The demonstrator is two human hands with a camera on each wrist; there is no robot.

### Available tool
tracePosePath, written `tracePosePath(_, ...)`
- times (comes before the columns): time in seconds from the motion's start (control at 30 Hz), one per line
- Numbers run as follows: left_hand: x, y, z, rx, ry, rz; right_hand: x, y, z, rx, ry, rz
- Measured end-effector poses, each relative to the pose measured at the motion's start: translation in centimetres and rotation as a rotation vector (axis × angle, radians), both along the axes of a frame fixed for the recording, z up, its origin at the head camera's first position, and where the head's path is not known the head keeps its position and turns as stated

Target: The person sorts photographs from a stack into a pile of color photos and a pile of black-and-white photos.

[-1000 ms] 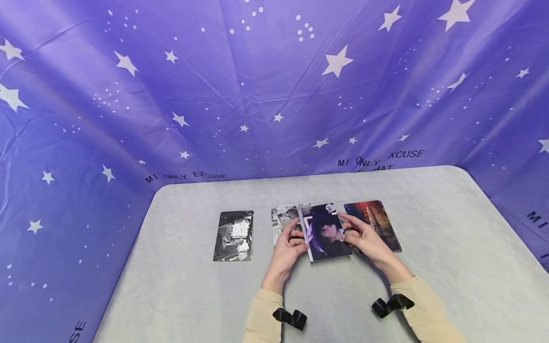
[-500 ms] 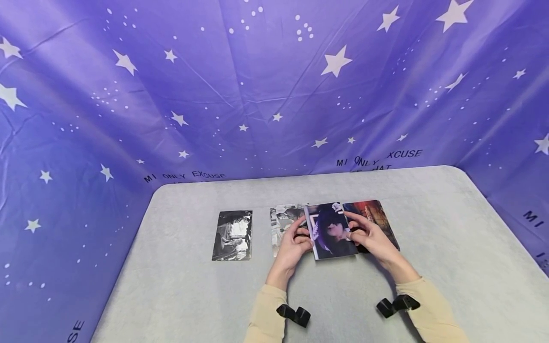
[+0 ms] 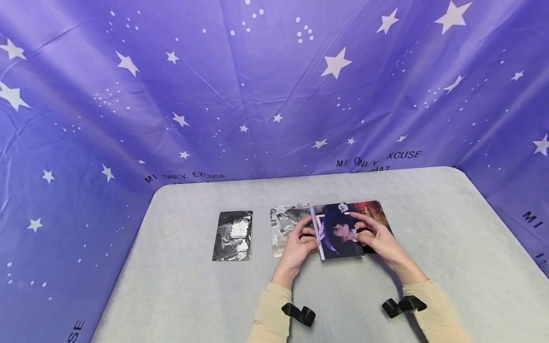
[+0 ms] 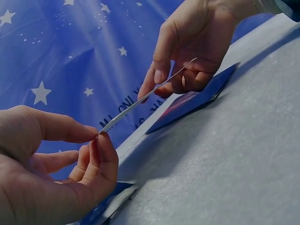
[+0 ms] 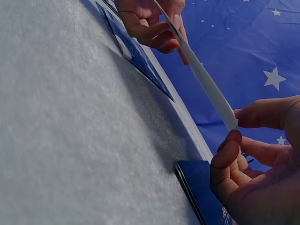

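A photo print (image 3: 340, 233) with a dark-haired figure on purple is held up over the table between both hands. My left hand (image 3: 297, 252) pinches its left edge between thumb and index finger, and my right hand (image 3: 382, 245) pinches the right edge the same way. Edge-on in the left wrist view, the print (image 4: 140, 101) bows slightly and stays above the tabletop. Behind my left hand lies a pile of black-and-white photos (image 3: 286, 224). Beneath my right hand, a reddish-orange photo (image 3: 374, 212) is partly covered by the held print.
Off to the left, another black-and-white photo (image 3: 233, 236) lies on the grey table (image 3: 184, 295). A purple curtain with stars (image 3: 257, 85) hangs along the table's back and sides. Black camera mounts (image 3: 299, 314) sit on both wrists.
Both hands have shifted right together with the photo print, uncovering more of the middle pile and covering more of the reddish photo. The photos on the table stay put.
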State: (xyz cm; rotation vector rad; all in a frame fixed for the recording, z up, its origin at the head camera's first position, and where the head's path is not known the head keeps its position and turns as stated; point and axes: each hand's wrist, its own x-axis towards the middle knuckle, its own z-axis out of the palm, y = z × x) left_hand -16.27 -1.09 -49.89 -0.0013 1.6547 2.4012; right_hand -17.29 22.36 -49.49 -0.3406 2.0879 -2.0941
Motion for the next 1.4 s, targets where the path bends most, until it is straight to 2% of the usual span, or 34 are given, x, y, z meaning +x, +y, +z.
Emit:
tracePosePath(0.63,0.0,2.2,-0.7,0.037,-0.004,-0.021,0.6,2.0,-0.3,0.001,0.007,-0.035)
tracePosePath(1.1,-0.6,4.1,-0.9,-0.017,-0.012,-0.036,0.7,3.8,-0.3,0.055,0.038,-0.065)
tracePosePath(1.4,-1.3,5.3,-1.0,-0.013,-0.014,-0.046,0.7,4.7,-0.4,0.131,0.051,-0.136)
